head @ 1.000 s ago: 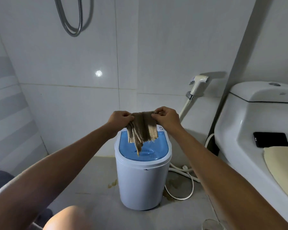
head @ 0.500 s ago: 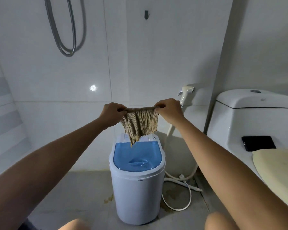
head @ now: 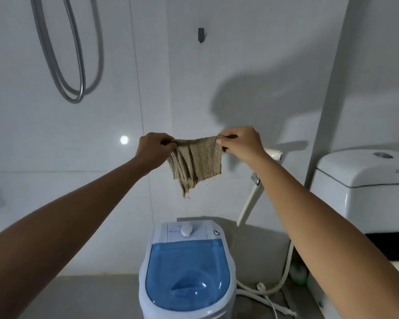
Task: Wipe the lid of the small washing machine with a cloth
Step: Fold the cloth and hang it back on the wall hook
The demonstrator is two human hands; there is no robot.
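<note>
A small white washing machine (head: 145, 302) stands on the floor at the bottom centre, with a translucent blue lid (head: 187, 275) that is closed and a white knob behind it. A frayed beige cloth (head: 196, 162) hangs in the air well above the lid, stretched between both hands. My left hand (head: 154, 147) pinches its left top corner and my right hand (head: 238, 141) pinches its right top corner. The cloth touches nothing below it.
A white toilet with cistern (head: 364, 180) stands at the right, with a bidet sprayer (head: 274, 154) and its hose on the wall beside it. A shower hose loop (head: 67, 65) hangs at the upper left. A small dark hook (head: 201, 34) sits on the tiled wall.
Both hands have lifted the cloth higher and spread it wider. The view has tilted up, so the washing machine now sits lower in the frame.
</note>
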